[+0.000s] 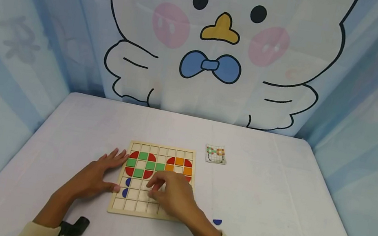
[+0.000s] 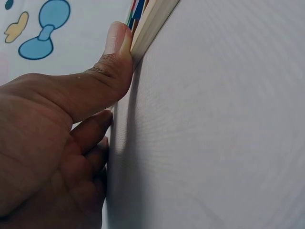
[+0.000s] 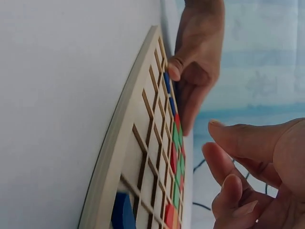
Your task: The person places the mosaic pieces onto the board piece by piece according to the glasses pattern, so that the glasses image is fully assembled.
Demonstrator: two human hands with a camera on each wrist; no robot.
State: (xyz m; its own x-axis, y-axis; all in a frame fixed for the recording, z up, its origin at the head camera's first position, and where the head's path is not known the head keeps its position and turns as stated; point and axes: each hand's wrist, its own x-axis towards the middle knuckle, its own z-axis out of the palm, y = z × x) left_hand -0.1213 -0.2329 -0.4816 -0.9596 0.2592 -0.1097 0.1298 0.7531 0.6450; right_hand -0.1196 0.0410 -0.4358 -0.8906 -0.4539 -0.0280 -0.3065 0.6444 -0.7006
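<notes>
A wooden grid board [image 1: 140,208] lies on the table with red, green and orange pieces forming patterns in its upper rows. Two blue half-round pieces [image 1: 127,181] sit in its left column. My left hand [image 1: 92,179] rests at the board's left edge, fingers spread, its thumb [image 2: 116,43] touching the rim. Over the board's middle hovers my right hand [image 1: 174,196], fingers loosely bent. A gap shows between thumb and fingertips in the right wrist view, with nothing visible in it. Another blue piece [image 3: 123,212] appears near the board's corner there.
A loose blue half-round piece [image 1: 217,222] lies on the table right of the board. Beyond the board's upper right is a small pattern card [image 1: 215,154]. Curtains [image 1: 15,65] hang at the table's sides and back.
</notes>
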